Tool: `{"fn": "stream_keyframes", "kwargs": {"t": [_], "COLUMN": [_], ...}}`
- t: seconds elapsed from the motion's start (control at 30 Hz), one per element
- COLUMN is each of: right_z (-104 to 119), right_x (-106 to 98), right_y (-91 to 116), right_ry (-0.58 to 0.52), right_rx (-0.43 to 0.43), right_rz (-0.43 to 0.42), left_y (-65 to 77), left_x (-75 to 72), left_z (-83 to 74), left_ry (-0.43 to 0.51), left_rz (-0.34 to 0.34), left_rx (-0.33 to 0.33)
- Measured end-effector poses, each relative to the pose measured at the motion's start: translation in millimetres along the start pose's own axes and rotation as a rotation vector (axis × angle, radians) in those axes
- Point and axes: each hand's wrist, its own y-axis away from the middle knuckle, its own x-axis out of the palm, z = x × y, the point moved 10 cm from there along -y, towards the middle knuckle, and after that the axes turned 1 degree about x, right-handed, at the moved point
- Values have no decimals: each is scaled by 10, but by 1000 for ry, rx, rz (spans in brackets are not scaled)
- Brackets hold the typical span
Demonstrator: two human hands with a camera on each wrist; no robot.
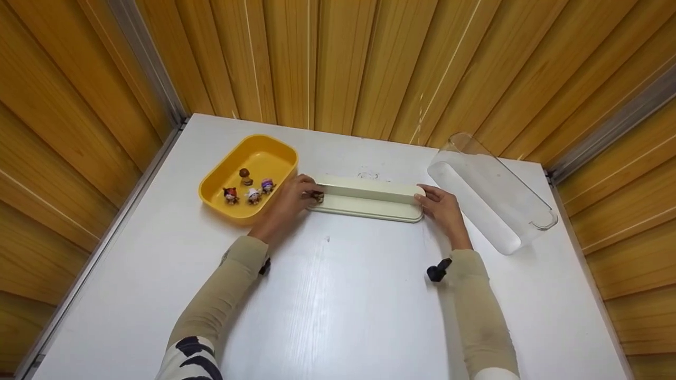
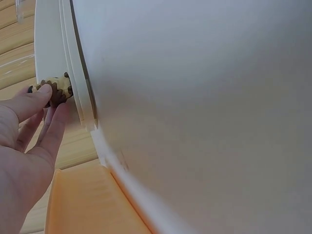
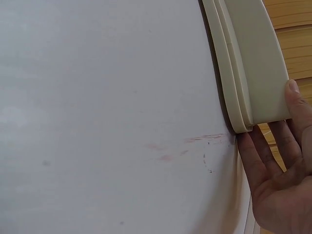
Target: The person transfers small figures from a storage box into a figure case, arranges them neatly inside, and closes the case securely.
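Our left hand (image 1: pixel 289 199) pinched a small brown figure (image 2: pixel 54 90) at the cream stand (image 1: pixel 369 198). Our right hand (image 1: pixel 442 210) lay flat-fingered against its other end. A yellow tray (image 1: pixel 231 169) with four figures and a clear cover (image 1: pixel 488 192) flanked us; any writing looked unreadable.

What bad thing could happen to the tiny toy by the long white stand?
The left hand pinches a small brown toy at the end of the cream stand; it might slip and roll off. The right hand only steadies the other end, so the stand could slide on the table and bump the yellow tray.

Bright, even overhead light; soft sheen on the white table (image 1: pixel 338 295); faint shadows; wrist views washed out, blurred up close.
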Motion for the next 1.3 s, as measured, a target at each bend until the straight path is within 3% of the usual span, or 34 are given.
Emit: {"fn": "stream_keyframes", "kwargs": {"t": [0.23, 0.43, 0.67, 0.83, 0.97, 1.1, 1.3], "right_z": [163, -3, -30, 3, 3, 8, -1], "right_x": [49, 16, 25, 15, 12, 18, 10], "right_y": [119, 8, 4, 10, 8, 5, 11], "right_ry": [-3, 6, 13, 12, 2, 16, 15], "right_rx": [32, 0, 15, 21, 27, 20, 10], "right_rz": [39, 3, 9, 14, 11, 8, 6], "left_y": [7, 25, 50, 22, 43, 90, 162], "left_x": [2, -23, -134, -361, -604, -867, -1217], "left_z": [38, 55, -95, -258, -277, -238, -154], "left_ry": [15, -17, -31, -1, 17, -39, -132], "left_rz": [15, 13, -23, -75, -72, -45, -3], "left_rx": [-40, -55, 2, 43, -16, -71, -78]}}
